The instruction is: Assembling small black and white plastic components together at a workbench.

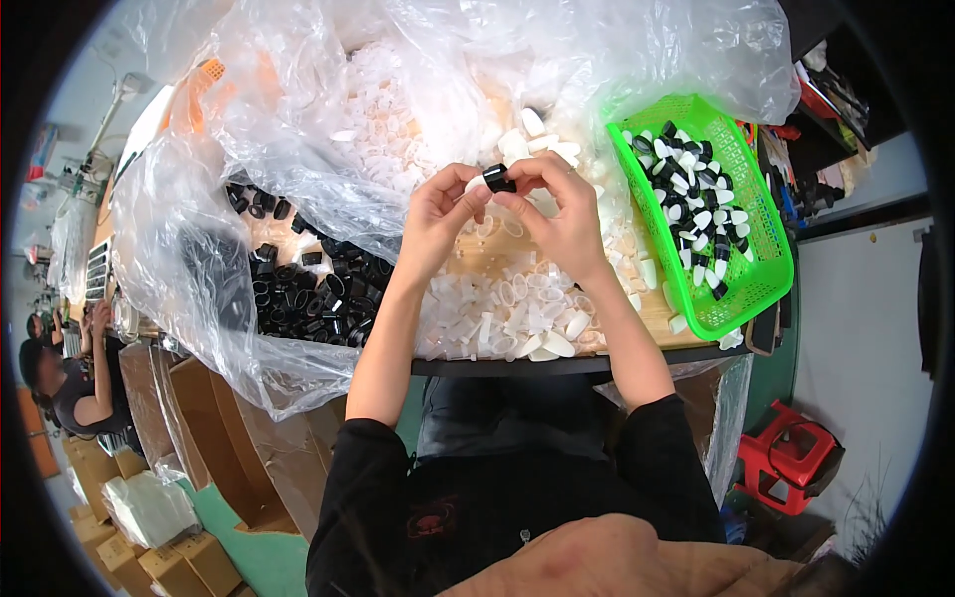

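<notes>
Over the middle of the table my two hands meet at one small part. My left hand point(441, 211) pinches a white oval piece point(477, 184), mostly covered by its fingers. A shiny black plastic cap point(499, 178) is in my right hand point(559, 214), between thumb and fingers, against the white piece. How far the two fit together I cannot tell. Beneath my hands lie translucent rings and white oval pieces point(527, 308). Black caps point(318, 289) are heaped left of my left forearm. Further white ovals point(532, 124) lie just beyond my fingers.
A green basket point(764, 259) at the right holds joined black-and-white pieces point(701, 199). Clear plastic bags point(298, 149) spread across the table's left and far side. Cardboard boxes point(229, 438), a red stool point(786, 458) and another person point(80, 388) are beyond the table.
</notes>
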Demonstrator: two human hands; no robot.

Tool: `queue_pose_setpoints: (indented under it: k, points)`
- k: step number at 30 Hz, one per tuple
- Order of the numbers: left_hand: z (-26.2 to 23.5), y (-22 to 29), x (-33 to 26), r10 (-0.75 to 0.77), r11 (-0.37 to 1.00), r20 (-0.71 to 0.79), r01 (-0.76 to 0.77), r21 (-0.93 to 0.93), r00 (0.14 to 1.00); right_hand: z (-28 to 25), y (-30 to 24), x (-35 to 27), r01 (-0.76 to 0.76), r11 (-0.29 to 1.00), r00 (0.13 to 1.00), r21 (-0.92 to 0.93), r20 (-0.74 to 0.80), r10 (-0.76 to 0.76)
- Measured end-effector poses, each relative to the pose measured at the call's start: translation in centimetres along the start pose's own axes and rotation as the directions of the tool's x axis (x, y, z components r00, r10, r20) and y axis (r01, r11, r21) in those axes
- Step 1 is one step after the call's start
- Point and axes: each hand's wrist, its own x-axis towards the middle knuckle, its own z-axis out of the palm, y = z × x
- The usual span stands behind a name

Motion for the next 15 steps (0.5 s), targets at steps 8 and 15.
queue_pose_setpoints:
  k: [8,15]
  points:
    - [-0.4,-0.3,0.1,0.089,0.992,0.072,-0.082,-0.095,0.993,-0.2,0.0,-0.2,-0.104,0.987,0.989,0.125,0.117,0.089]
    - [0.5,0.8,-0.2,0.159,0.987,0.007,-0.159,-0.035,0.987,-0.4,-0.4,-0.1,0.092,0.991,0.993,-0.101,0.084,-0.084]
